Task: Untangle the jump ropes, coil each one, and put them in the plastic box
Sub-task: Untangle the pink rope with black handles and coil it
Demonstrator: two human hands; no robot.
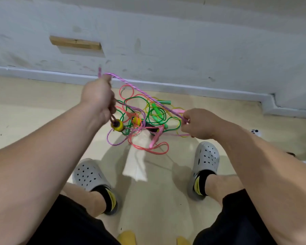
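Note:
A tangle of jump ropes (145, 119) lies on the floor in front of my feet: green, pink, yellow and purple cords with green and pink handles. My left hand (99, 96) is raised and grips a purple braided rope (141, 92), whose yellow handle (117, 127) hangs just below the fist. The rope runs taut down to my right hand (196, 123), which pinches it near the pile. A second yellow handle (136, 120) sits in the tangle. The plastic box is not in view.
A white wall with a grey skirting board (166, 85) runs behind the pile. My feet in grey clogs (88, 174) (206, 160) stand on the pale wooden floor (34, 112). A small white object (255, 132) lies at the right. A wooden block (75, 42) sits on the wall.

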